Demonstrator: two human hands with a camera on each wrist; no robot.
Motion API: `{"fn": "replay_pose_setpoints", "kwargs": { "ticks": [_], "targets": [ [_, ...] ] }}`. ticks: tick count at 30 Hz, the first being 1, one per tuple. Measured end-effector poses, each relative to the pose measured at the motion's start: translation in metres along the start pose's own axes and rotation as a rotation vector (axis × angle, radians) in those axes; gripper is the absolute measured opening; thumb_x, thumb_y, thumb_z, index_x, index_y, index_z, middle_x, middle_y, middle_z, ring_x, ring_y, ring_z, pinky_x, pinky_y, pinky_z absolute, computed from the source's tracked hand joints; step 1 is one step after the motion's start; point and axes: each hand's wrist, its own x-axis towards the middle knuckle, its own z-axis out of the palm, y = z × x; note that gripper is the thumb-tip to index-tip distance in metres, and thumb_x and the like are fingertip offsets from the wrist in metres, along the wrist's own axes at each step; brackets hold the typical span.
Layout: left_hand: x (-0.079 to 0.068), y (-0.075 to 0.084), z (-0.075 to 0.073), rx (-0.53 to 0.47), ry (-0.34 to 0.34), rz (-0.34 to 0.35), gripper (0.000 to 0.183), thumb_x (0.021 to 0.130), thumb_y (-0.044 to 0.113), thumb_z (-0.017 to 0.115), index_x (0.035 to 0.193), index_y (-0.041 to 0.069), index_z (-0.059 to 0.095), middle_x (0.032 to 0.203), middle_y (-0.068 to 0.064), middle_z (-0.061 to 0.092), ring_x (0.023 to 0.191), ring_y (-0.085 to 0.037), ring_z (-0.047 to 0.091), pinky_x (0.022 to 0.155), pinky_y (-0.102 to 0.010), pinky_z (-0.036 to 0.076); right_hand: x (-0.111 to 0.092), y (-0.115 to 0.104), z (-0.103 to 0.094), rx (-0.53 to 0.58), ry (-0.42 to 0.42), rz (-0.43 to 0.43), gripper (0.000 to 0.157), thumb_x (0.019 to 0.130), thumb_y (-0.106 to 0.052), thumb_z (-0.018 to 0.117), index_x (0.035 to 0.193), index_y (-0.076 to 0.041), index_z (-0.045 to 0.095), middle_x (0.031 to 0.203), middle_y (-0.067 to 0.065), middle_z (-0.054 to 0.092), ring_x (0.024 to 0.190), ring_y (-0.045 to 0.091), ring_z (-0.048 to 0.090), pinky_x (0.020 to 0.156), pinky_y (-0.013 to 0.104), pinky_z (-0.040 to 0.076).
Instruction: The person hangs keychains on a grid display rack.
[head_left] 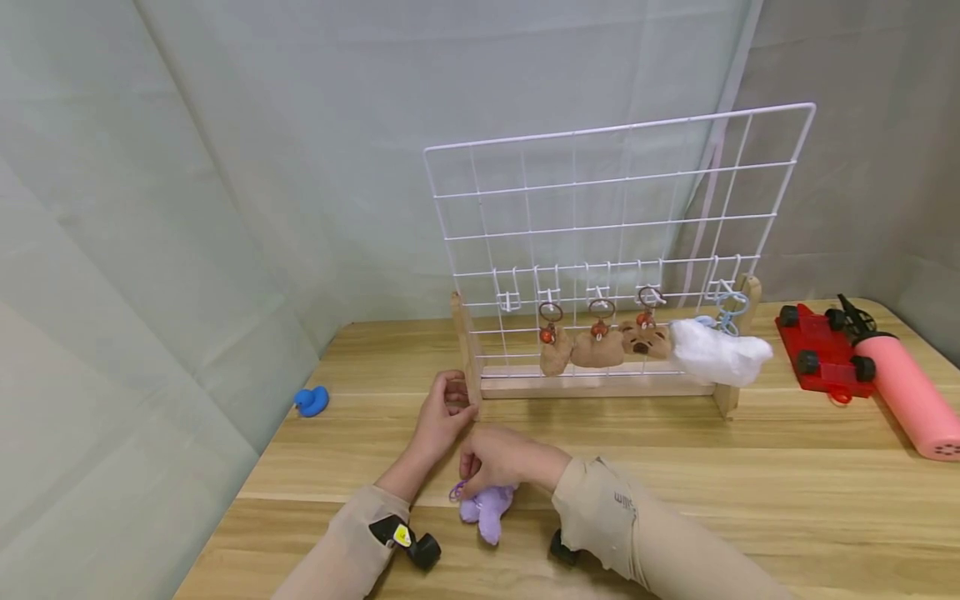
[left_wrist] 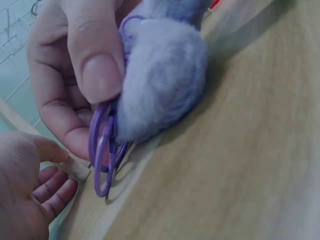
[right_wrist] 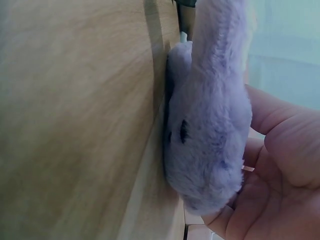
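Note:
My right hand [head_left: 491, 457] pinches a purple plush keychain [head_left: 489, 510] between thumb and fingers, low over the wooden table. In the left wrist view its purple ring and clasp [left_wrist: 102, 150] hang below the thumb. The right wrist view shows the plush's fuzzy body [right_wrist: 210, 130] with a dark eye, held close against the tabletop. Loosely bent, the fingers of my left hand [head_left: 441, 417] touch the wooden left foot [head_left: 470, 367] of a white wire grid rack [head_left: 573, 181].
Brown plush keychains [head_left: 597, 349] and a white plush one [head_left: 716, 352] hang from the rack's hooks; the leftmost hook [head_left: 508, 300] is bare. A blue duck [head_left: 311, 402] sits at the left edge. To the right lie a red toy car [head_left: 823, 350] and a pink cylinder [head_left: 917, 396].

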Motion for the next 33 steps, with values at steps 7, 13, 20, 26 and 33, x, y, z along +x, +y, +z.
{"fn": "replay_pose_setpoints", "kwargs": {
  "ticks": [7,13,20,26,33],
  "targets": [
    [0.001,0.001,0.001,-0.017,0.0,-0.015,0.051,0.08,-0.013,0.063,0.126,-0.005,0.041,0.111,-0.031,0.057,0.1,-0.041,0.06,0.072,-0.02,0.053,0.0,0.001,0.002,0.004,0.001,0.005,0.017,0.075,-0.024,0.081,0.073,-0.015,0.066,0.063,-0.012,0.058,0.057,-0.003,0.047,0.054,0.013,0.04],
    [0.0,-0.001,0.0,-0.015,0.0,-0.008,0.05,0.08,-0.012,0.063,0.125,-0.004,0.042,0.11,-0.03,0.058,0.098,-0.039,0.06,0.071,-0.017,0.052,0.001,-0.005,0.001,-0.076,-0.012,0.04,0.02,0.075,-0.029,0.08,0.071,-0.019,0.063,0.065,-0.014,0.054,0.062,0.0,0.045,0.055,0.014,0.038],
    [0.001,-0.002,0.0,-0.003,0.004,0.005,0.048,0.08,-0.012,0.063,0.123,-0.004,0.042,0.109,-0.03,0.058,0.095,-0.035,0.061,0.071,-0.016,0.052,-0.001,-0.009,0.001,-0.099,-0.023,0.081,0.023,0.073,-0.031,0.081,0.072,-0.021,0.061,0.068,-0.013,0.052,0.065,0.002,0.045,0.056,0.016,0.037],
    [0.001,-0.002,0.0,-0.016,0.006,-0.004,0.05,0.08,-0.012,0.063,0.124,-0.005,0.042,0.11,-0.031,0.058,0.097,-0.038,0.06,0.072,-0.017,0.052,-0.001,-0.006,0.002,-0.074,-0.016,0.051,0.023,0.072,-0.031,0.082,0.075,-0.02,0.061,0.068,-0.014,0.052,0.066,0.001,0.045,0.059,0.015,0.036],
    [0.002,-0.001,0.001,-0.015,-0.002,-0.022,0.049,0.08,-0.015,0.062,0.123,-0.008,0.041,0.11,-0.033,0.057,0.098,-0.042,0.059,0.071,-0.017,0.051,-0.002,-0.005,0.001,-0.047,-0.036,0.022,0.02,0.073,-0.028,0.082,0.076,-0.019,0.064,0.068,-0.015,0.052,0.065,-0.001,0.045,0.059,0.014,0.037]
  ]
}}
